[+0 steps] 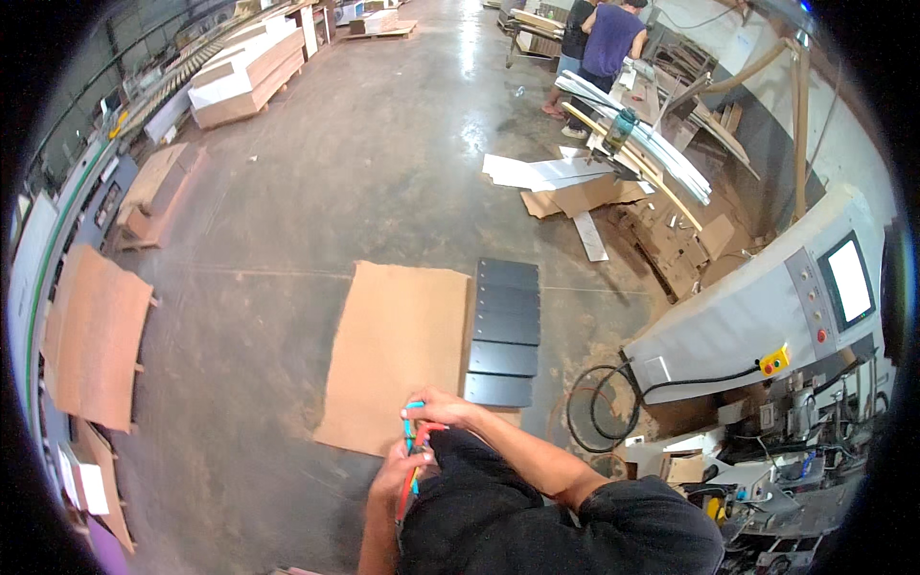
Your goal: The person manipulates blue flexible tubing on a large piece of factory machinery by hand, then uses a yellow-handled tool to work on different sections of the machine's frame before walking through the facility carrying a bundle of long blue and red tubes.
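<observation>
Close to my body, in front of my black shirt, both hands work on a slim red and light-blue tool (423, 434) whose exact kind I cannot make out. My left hand (391, 472) is closed round its lower, red part. Above it, my right hand (446, 407) pinches the light-blue upper end. On the floor just beyond my hands lies a brown cardboard sheet (398, 335). Several dark grey panels (508, 302) lie along the sheet's right side, the nearer ones stepped. Neither hand touches the sheet or the panels.
A grey machine cabinet (757, 297) with a screen and looped black cable (599, 436) stands right. Cardboard scraps (585, 196) litter the floor beyond. Two people (604, 43) stand at a far-right bench. Board stacks (249, 72) and a brown-covered pallet (96, 335) line the left.
</observation>
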Demonstrator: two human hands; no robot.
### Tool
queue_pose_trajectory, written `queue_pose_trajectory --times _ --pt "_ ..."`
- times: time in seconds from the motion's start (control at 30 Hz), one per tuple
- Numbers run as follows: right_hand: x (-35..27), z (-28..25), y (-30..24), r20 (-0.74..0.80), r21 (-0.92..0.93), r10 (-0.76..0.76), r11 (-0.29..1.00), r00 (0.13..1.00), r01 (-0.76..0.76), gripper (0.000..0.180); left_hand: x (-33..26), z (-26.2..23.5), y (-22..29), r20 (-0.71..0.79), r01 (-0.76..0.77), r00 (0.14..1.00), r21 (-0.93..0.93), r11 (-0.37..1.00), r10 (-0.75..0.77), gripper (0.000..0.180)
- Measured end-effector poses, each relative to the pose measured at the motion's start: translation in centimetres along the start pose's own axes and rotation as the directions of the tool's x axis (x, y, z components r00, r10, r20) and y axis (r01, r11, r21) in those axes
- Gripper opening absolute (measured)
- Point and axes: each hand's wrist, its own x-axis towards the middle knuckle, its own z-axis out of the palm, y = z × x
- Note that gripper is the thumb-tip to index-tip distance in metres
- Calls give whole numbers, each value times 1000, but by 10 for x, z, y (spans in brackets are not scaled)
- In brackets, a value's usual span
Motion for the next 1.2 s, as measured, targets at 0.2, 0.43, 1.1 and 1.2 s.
queue_pose_trajectory --times 0.2,0.43,1.1,1.2 --pt "32 -34 -126 -186 -7 -151 988 971 153 28 38 -38 101 123 -12 992 -112 994 26 46" --pt "69 -112 -257 -491 67 -217 956 844 285 25 83 -59 217 195 -95 976 -25 995 98 56" --pt "157 -153 -443 -971 -103 -233 623 58 776 27 234 -230 508 298 -32 911 -636 771 284 72" --pt "173 -152 -445 -985 -39 -158 574 65 818 26 243 -226 527 259 -4 942 -628 778 213 75"
